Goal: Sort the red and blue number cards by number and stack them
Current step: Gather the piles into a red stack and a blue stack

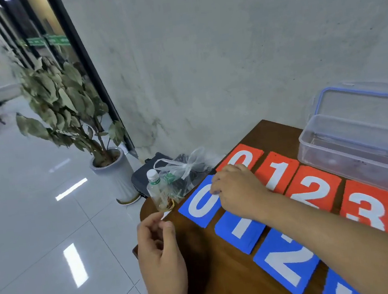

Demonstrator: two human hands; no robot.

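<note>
Sorting looks done, stacking not begun: red cards [313, 188] run 0 to 3 along the far row and blue cards [286, 262] run from 0 upward along the near row, all flat on the counter [215, 277]. The right hand [237, 187] rests curled at the far edge of the blue 0 [199, 204], grip unclear. The left hand [160, 252] hovers loosely curled, seemingly empty.

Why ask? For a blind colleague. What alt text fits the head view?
A right hand rests over the red 0 card and blue 0 card, heading two numbered rows on a wooden table; the left hand hovers nearby.

Right hand [236, 190] touches the blue 0 card [201, 209], beside the red 0 card [240, 157].
</note>
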